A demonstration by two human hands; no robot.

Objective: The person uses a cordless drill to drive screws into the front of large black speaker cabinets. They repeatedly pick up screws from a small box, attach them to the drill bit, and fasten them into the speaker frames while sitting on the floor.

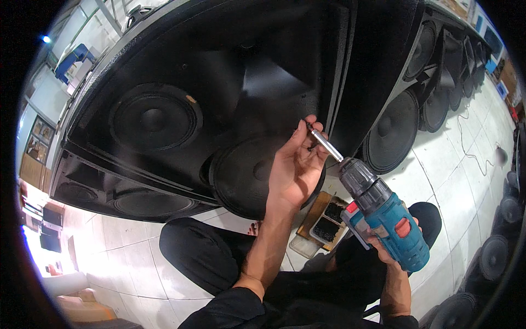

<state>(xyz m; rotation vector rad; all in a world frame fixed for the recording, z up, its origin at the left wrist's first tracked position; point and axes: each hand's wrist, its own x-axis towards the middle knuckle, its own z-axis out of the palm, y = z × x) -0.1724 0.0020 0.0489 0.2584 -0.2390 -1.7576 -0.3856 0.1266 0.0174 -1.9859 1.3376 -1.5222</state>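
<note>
Drill (397, 230) right of and below the left hand (300, 167), nose angled up and left, its silver bit (327, 145) running up to that hand's fingertips. Left hand palm up, fingers curled in, thumb and fingertips closed on a small dark piece (308, 125) at the bit's tip; too small to tell what it is. Right hand (388, 256) wrapped around the drill's grip, mostly hidden behind the teal body; finger on the trigger or off it, cannot tell. Left hand in front of a black speaker (219, 71), over the edge of its big cone (241, 175). Beneath the hands, between the knees, a tray (343, 233) of small black bits, on the white tiled floor (131, 257). More speakers (393, 129) lined up to the right.
</note>
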